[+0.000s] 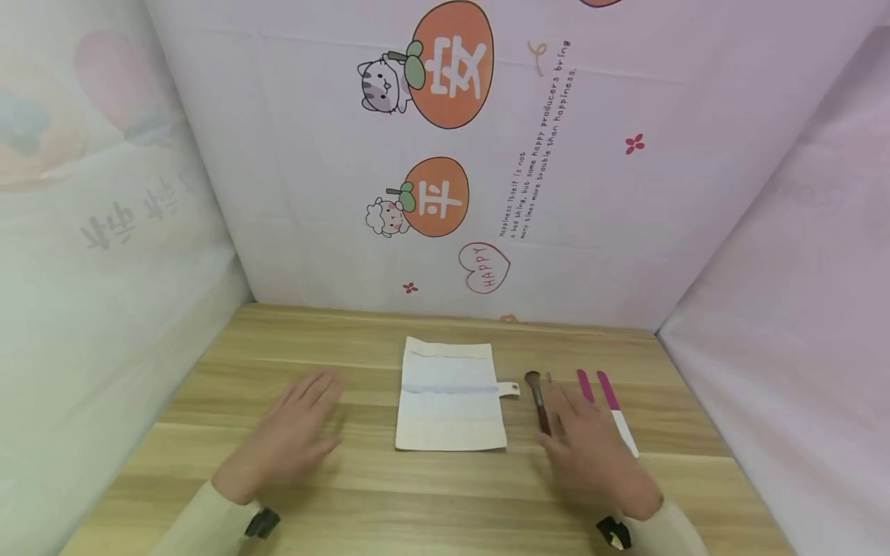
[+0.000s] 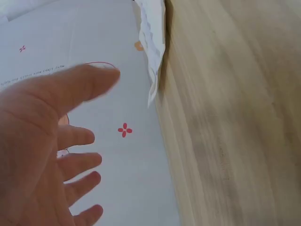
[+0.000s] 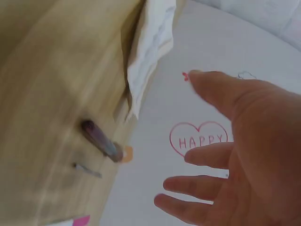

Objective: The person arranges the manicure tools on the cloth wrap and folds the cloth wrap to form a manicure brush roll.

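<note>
A cream case [image 1: 450, 401] lies unfolded on the wooden table, its snap tab [image 1: 510, 389] pointing right. My left hand [image 1: 295, 425], fingers extended and spread in the left wrist view, hovers left of the case and holds nothing. Also holding nothing, my right hand [image 1: 587, 440] is over the tools to the right, fingers extended. Beside its thumb lies a makeup brush [image 1: 538, 395] with a dark reddish handle. A small thin metal tool [image 3: 87, 170] lies alongside, mostly hidden by the hand in the head view. Two magenta-and-white nail files [image 1: 608, 390] are partly covered by that hand.
White printed cloth [image 1: 334, 232] hangs behind the table [image 1: 389, 494] and along both sides. The back edge of the table meets the cloth. Dark wrist straps [image 1: 262, 523] show at both sleeves.
</note>
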The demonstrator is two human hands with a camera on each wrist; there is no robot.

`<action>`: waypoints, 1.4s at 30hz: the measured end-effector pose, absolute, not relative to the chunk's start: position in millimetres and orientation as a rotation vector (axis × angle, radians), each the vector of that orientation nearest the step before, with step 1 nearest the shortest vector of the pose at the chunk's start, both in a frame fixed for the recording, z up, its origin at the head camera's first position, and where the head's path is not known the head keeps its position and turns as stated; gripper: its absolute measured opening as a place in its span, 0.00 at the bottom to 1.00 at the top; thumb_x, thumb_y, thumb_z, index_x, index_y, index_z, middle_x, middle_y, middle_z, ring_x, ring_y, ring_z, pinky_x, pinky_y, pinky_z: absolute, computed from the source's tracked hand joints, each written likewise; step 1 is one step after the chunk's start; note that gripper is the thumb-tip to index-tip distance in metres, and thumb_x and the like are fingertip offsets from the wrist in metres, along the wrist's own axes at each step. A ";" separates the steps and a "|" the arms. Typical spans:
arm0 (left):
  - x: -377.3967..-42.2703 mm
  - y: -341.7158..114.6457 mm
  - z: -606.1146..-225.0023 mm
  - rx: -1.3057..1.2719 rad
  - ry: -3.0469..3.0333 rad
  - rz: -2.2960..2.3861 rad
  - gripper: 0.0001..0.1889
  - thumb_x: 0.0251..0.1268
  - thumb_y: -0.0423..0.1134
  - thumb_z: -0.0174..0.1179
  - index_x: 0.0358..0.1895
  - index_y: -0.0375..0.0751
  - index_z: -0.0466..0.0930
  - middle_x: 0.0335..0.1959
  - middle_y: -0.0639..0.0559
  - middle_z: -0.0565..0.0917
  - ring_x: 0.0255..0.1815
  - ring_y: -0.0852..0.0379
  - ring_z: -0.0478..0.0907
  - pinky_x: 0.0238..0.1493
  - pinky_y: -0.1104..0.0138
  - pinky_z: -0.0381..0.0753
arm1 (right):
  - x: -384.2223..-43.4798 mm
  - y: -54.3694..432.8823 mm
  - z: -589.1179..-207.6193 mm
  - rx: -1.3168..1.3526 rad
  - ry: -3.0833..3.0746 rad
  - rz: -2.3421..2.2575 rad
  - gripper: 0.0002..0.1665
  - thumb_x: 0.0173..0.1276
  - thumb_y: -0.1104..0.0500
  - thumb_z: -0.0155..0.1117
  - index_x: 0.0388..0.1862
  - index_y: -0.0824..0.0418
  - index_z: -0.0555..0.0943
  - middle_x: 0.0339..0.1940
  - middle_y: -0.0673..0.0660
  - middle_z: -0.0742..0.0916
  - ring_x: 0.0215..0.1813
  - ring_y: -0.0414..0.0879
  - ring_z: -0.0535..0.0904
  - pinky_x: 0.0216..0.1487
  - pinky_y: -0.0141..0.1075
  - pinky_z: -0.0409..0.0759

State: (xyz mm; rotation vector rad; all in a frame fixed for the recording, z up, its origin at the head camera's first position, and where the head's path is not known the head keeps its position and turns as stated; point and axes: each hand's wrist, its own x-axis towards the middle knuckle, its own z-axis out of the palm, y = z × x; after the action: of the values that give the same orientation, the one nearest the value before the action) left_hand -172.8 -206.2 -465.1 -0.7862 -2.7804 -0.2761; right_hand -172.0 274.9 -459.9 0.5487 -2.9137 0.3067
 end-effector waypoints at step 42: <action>-291.4 -114.1 -507.8 -1.010 -2.875 -0.771 0.24 0.69 0.33 0.67 0.65 0.27 0.77 0.63 0.35 0.81 0.67 0.38 0.76 0.72 0.47 0.75 | -290.5 376.8 -477.2 0.140 -3.226 0.683 0.30 0.68 0.56 0.74 0.56 0.81 0.80 0.55 0.80 0.85 0.56 0.73 0.84 0.59 0.61 0.84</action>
State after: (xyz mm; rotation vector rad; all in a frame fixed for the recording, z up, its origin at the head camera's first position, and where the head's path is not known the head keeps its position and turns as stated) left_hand -291.4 -114.1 -507.8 -1.0095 -2.8749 -0.7712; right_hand -290.5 376.8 -477.2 0.1404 -3.2256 0.6835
